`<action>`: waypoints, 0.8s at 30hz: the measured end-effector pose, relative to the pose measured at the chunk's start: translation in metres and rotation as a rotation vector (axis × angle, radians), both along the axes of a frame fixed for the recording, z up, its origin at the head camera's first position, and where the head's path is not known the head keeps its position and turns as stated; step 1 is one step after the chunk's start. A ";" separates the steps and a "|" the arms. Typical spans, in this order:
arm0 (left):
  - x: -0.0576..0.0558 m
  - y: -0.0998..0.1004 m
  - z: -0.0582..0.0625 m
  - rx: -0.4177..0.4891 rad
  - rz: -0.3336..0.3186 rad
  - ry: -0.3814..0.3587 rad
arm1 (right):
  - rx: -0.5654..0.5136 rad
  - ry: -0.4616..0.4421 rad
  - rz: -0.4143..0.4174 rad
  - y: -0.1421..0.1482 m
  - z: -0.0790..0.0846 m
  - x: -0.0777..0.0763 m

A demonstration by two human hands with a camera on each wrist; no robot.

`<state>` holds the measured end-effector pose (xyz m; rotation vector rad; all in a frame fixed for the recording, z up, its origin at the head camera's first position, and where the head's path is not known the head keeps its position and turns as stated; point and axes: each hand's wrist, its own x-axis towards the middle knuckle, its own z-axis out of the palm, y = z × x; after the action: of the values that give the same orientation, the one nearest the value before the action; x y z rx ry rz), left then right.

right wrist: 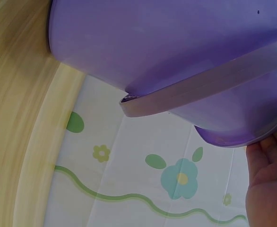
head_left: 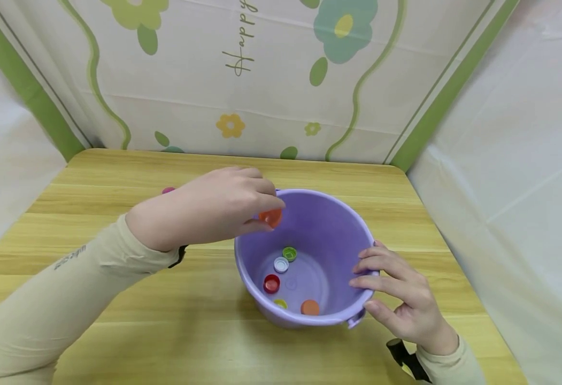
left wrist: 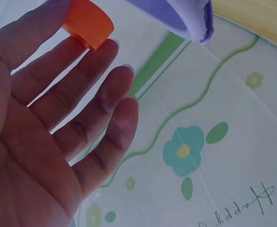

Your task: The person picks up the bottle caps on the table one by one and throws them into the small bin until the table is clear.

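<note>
My left hand [head_left: 208, 206] pinches an orange bottle cap [head_left: 270, 216] between thumb and fingers, over the left rim of a purple bucket [head_left: 331, 219]. In the left wrist view the same cap [left wrist: 90, 23] sits at the fingertips, while the other fingers spread loosely. Over the bucket's right rim my right hand [head_left: 401, 294] hooks its fingers inside, the thumb outside. Lying on the bucket's bottom are a green cap [head_left: 289, 253], a white cap [head_left: 281, 264], a red cap [head_left: 271, 283], a partly hidden yellow cap [head_left: 281, 303] and another orange cap [head_left: 310, 307].
A small pink object [head_left: 168, 190] shows partly from behind the left wrist on the wooden table [head_left: 165, 331]. The bucket's handle [right wrist: 200, 94] hangs along its outer side. A flower-printed curtain [head_left: 271, 101] stands behind the table, with white sheeting [head_left: 516, 187] to the right.
</note>
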<state>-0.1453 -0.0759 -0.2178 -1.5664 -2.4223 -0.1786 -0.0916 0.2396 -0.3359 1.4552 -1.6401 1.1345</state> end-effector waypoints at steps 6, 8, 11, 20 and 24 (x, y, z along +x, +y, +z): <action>-0.002 0.004 -0.005 -0.040 0.013 -0.019 | 0.003 -0.002 0.005 0.000 0.000 0.000; -0.003 0.005 -0.006 -0.052 0.019 -0.017 | 0.003 -0.002 0.005 0.000 0.000 -0.001; -0.004 0.007 -0.007 -0.067 0.028 -0.014 | 0.001 0.003 0.003 0.000 0.000 -0.001; -0.006 0.010 -0.008 -0.108 0.054 -0.021 | -0.002 0.000 0.003 0.001 -0.001 -0.001; -0.008 0.010 -0.009 -0.125 0.066 -0.026 | -0.003 0.001 0.005 0.001 -0.001 -0.001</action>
<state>-0.1535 -0.0659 -0.2270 -1.5411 -2.5453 -0.0362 -0.0925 0.2404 -0.3372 1.4588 -1.6345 1.1380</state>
